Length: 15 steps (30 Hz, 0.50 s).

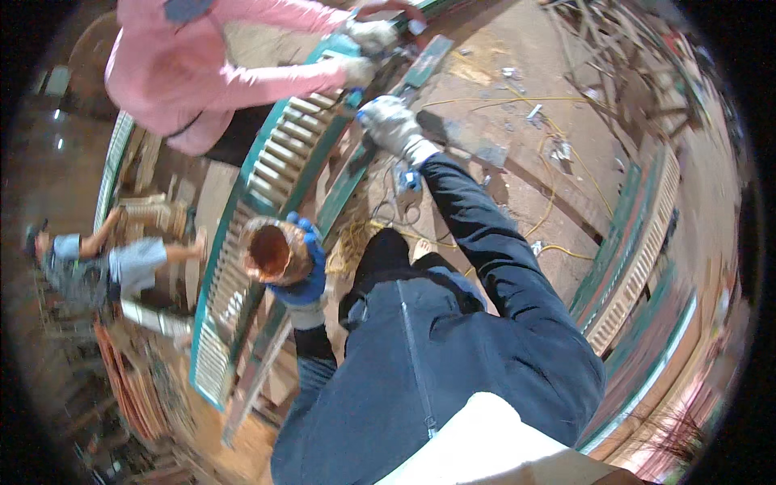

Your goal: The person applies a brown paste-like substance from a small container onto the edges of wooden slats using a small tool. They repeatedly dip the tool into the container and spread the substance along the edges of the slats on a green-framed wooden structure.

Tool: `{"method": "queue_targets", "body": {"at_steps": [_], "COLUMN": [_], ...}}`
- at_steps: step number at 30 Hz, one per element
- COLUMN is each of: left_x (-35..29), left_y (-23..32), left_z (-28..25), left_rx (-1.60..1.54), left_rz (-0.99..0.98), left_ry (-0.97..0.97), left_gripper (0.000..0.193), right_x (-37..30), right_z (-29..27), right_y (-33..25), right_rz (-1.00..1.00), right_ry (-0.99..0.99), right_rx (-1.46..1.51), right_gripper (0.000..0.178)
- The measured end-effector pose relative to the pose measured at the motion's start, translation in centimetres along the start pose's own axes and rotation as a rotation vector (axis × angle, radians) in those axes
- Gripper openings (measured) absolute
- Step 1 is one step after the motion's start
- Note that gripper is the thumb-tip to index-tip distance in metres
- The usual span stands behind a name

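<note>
My left hand (309, 263), in a blue-palmed work glove, is wrapped round a rough-rimmed pot (255, 230) with a reddish-brown inside. The pot hangs over a long curved panel (279, 158) with pale slats and green edges. Farther ahead, my right hand (392, 128) wears a whitish glove and reaches to the panel's right edge. Its fingers are curled; what they grip is hidden. Just beyond it, two gloved hands (356, 73) of a co-worker in pink (178, 81) are at the panel's far part.
Yellow cords (554, 153) and scraps lie on the floor to the right. Another slatted panel (634, 250) stands at the right, with a wood pile (630, 65) behind it. At the left, a person in shorts (137, 259) is near stacked boards (133, 384).
</note>
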<state>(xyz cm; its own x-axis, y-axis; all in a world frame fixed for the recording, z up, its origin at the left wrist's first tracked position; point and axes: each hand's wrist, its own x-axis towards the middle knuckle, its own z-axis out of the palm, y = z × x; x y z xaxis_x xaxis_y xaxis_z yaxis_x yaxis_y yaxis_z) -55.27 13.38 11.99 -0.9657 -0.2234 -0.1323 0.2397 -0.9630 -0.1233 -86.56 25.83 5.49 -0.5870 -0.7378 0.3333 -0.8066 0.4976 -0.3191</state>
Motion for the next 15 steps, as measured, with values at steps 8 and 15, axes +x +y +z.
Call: {"method": "queue_targets", "body": {"at_steps": [8, 15], "left_x": [3.8, 8.4], "left_y": [-2.6, -4.0], "left_z": [0.3, 2.6], "left_rx": [0.037, 0.051], "left_rz": [0.099, 0.055], "left_ry": [0.161, 0.111], "left_gripper": [0.088, 0.077], "right_x": [-0.7, -0.7], "right_z": [0.1, 0.5], "right_y": [2.8, 2.5], "right_rz": [-0.025, -0.043], "right_ry": [0.449, 0.532], "right_rx": [0.418, 0.335], "right_gripper": [0.008, 0.016]}}
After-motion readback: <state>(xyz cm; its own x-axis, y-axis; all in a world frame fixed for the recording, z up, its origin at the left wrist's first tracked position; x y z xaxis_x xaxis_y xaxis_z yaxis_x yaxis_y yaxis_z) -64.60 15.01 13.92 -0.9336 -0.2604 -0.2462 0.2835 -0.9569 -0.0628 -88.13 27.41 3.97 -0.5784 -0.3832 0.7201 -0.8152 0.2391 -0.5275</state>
